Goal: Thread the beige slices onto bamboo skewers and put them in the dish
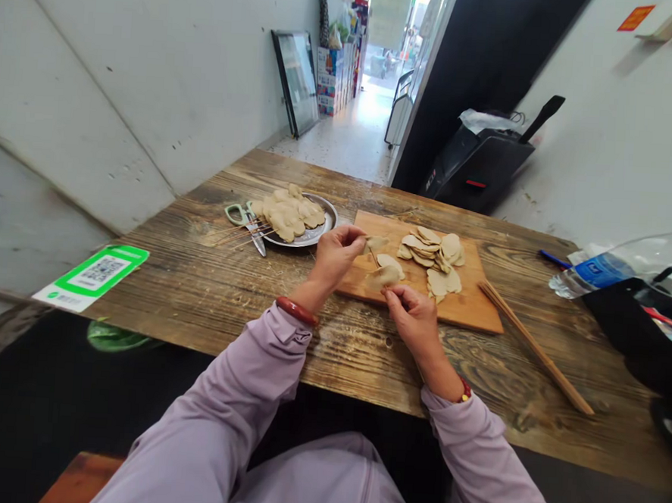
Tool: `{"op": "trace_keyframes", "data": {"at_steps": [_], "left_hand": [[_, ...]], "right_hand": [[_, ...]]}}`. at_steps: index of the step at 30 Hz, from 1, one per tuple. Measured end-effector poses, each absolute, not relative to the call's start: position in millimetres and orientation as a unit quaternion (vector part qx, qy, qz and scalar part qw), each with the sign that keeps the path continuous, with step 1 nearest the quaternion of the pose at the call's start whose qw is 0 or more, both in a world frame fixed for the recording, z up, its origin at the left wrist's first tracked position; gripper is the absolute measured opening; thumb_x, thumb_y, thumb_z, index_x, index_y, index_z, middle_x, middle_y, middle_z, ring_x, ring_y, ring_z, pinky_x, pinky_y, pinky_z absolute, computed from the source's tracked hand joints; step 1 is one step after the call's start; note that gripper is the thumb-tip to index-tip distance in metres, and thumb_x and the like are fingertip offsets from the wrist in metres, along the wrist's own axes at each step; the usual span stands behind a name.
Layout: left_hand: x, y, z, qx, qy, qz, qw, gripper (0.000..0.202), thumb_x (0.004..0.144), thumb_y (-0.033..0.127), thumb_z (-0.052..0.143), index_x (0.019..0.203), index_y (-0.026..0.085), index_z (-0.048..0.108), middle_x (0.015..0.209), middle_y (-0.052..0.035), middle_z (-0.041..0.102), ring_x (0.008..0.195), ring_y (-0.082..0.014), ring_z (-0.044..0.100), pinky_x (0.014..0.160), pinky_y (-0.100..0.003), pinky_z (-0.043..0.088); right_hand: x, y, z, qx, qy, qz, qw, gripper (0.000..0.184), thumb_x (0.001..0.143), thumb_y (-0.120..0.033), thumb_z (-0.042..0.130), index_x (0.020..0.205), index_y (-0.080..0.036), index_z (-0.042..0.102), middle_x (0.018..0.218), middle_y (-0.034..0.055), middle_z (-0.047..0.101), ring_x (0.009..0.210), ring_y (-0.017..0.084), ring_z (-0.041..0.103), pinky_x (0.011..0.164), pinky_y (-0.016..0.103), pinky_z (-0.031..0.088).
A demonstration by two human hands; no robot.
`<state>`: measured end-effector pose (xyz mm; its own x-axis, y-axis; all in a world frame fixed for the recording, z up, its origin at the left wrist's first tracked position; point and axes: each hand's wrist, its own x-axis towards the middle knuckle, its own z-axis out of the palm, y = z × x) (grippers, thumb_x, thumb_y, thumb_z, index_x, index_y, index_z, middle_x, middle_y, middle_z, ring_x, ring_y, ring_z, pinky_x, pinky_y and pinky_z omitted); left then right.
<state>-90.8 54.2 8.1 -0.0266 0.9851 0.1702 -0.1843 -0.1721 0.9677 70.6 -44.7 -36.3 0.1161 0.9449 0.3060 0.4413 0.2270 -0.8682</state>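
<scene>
My left hand (339,255) pinches the edge of a thin beige slice (377,244) over the wooden cutting board (363,227). Fingers closed, my right hand (415,317) grips a thin skewer (374,258), mostly hidden by the hand. Another beige slice (384,276) sits on it, close to the right fingertips. A loose slice (390,265) lies on the board just behind. Farther right on the board is a pile of similar slices (432,250). Left of my hands, skewered slices (290,211) are heaped on a round metal plate (330,217), their sticks pointing left.
Green-handled scissors (236,215) lie beside the plate. A bundle of wooden sticks (538,347) rests right of the board. At the right edge are a plastic bottle (597,271) and a black bag (621,322). A green QR-code card (98,273) lies at the table's left edge.
</scene>
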Motion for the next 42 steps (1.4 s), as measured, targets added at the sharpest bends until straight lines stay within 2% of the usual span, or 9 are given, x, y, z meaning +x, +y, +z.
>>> {"op": "trace_keyframes", "data": {"at_steps": [4, 14, 22, 31, 34, 37, 40, 42], "left_hand": [[-89, 57, 2, 0.516, 0.417, 0.58, 0.472, 0.004, 0.072, 0.015, 0.075, 0.075, 0.017, 0.074, 0.07, 0.0011, 0.066, 0.067, -0.0112, 0.056, 0.068, -0.022, 0.045], [-88, 54, 6, 0.475, 0.414, 0.579, 0.517, 0.012, 0.068, 0.016, 0.081, 0.078, 0.015, 0.074, 0.073, -0.0007, 0.07, 0.067, -0.0105, 0.059, 0.067, -0.022, 0.045], [-91, 51, 15, 0.452, 0.41, 0.578, 0.542, 0.019, 0.064, 0.014, 0.084, 0.069, 0.015, 0.066, 0.065, 0.0023, 0.063, 0.061, -0.0087, 0.055, 0.063, -0.021, 0.043], [-89, 53, 12, 0.471, 0.378, 0.562, 0.566, 0.022, 0.062, 0.016, 0.086, 0.067, 0.015, 0.065, 0.064, 0.003, 0.062, 0.062, -0.0079, 0.054, 0.064, -0.021, 0.043], [-90, 52, 12, 0.453, 0.388, 0.547, 0.587, 0.025, 0.063, 0.021, 0.089, 0.074, 0.016, 0.066, 0.068, 0.0029, 0.064, 0.062, -0.0082, 0.056, 0.06, -0.02, 0.042], [-92, 51, 14, 0.402, 0.391, 0.538, 0.63, 0.029, 0.07, 0.033, 0.088, 0.083, 0.017, 0.067, 0.074, 0.0021, 0.066, 0.062, -0.0089, 0.06, 0.058, -0.02, 0.044], [-92, 52, 13, 0.364, 0.371, 0.512, 0.684, 0.032, 0.075, 0.043, 0.085, 0.084, 0.017, 0.068, 0.078, -0.0008, 0.07, 0.065, -0.0105, 0.065, 0.06, -0.021, 0.047], [-90, 51, 11, 0.365, 0.346, 0.493, 0.709, 0.034, 0.074, 0.044, 0.085, 0.084, 0.016, 0.071, 0.078, -0.0024, 0.071, 0.066, -0.0116, 0.066, 0.062, -0.022, 0.049]], "right_hand": [[70, -45, -35, -0.569, -0.606, 0.265, 0.49, 0.029, 0.09, -0.042, 0.059, 0.076, -0.019, 0.07, 0.056, -0.0036, 0.052, 0.053, 0.012, 0.045, 0.054, 0.026, 0.033], [71, -42, -35, -0.563, -0.594, 0.286, 0.498, 0.028, 0.09, -0.042, 0.059, 0.076, -0.02, 0.068, 0.053, -0.0046, 0.052, 0.05, 0.012, 0.045, 0.053, 0.026, 0.034], [70, -41, -37, -0.559, -0.591, 0.297, 0.5, 0.029, 0.089, -0.043, 0.06, 0.074, -0.02, 0.067, 0.053, -0.0044, 0.052, 0.05, 0.012, 0.045, 0.052, 0.026, 0.034], [70, -39, -37, -0.559, -0.588, 0.3, 0.502, 0.031, 0.09, -0.045, 0.059, 0.073, -0.021, 0.065, 0.051, -0.0045, 0.053, 0.048, 0.012, 0.046, 0.053, 0.027, 0.034], [69, -38, -36, -0.552, -0.58, 0.314, 0.51, 0.032, 0.09, -0.048, 0.059, 0.074, -0.021, 0.065, 0.051, -0.0041, 0.054, 0.047, 0.012, 0.047, 0.052, 0.026, 0.035], [68, -36, -36, -0.547, -0.559, 0.335, 0.525, 0.036, 0.089, -0.053, 0.06, 0.077, -0.02, 0.065, 0.05, -0.004, 0.054, 0.046, 0.012, 0.047, 0.05, 0.026, 0.036], [66, -35, -35, -0.543, -0.542, 0.354, 0.535, 0.039, 0.087, -0.058, 0.061, 0.079, -0.02, 0.066, 0.05, -0.0044, 0.054, 0.045, 0.011, 0.046, 0.049, 0.025, 0.036], [65, -35, -35, -0.539, -0.54, 0.363, 0.535, 0.04, 0.086, -0.059, 0.061, 0.079, -0.02, 0.066, 0.05, -0.0044, 0.053, 0.046, 0.011, 0.046, 0.049, 0.025, 0.036]]}}
